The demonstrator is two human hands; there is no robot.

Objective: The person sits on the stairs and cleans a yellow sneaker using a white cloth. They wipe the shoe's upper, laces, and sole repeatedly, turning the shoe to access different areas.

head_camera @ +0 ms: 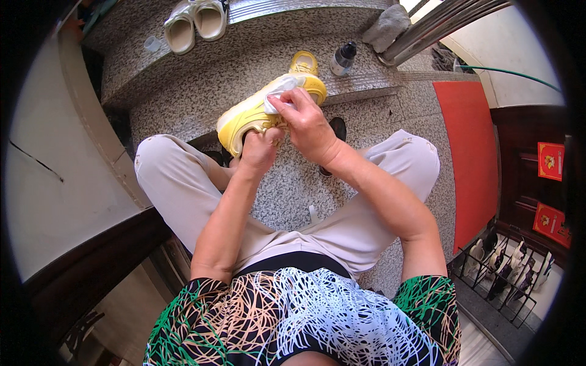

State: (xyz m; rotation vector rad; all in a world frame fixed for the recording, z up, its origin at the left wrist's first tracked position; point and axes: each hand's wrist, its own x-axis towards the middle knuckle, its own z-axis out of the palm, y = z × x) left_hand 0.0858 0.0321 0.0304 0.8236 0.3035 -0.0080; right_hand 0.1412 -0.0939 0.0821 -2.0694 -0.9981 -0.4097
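A yellow lace-up sneaker (249,112) with a pale sole lies on its side in front of my knees, toe pointing right. My left hand (261,146) reaches into its opening and holds it, the inserted fingers hidden inside. Between the fingers of my right hand (309,121) is a white wipe or cloth (281,94), pressed against the side of the sole near the toe. The matching yellow sneaker (304,63) stands on the granite step just beyond. Right of that one is a small clear bottle (343,58) with a black cap, bearing a label.
White shoes (194,25) and a small translucent cup (152,44) sit on the upper step (270,34). A grey stone or cloth lump (387,27) rests by metal railing posts (435,29). At right are a red mat (471,160) and a wire rack (499,274) of shoes.
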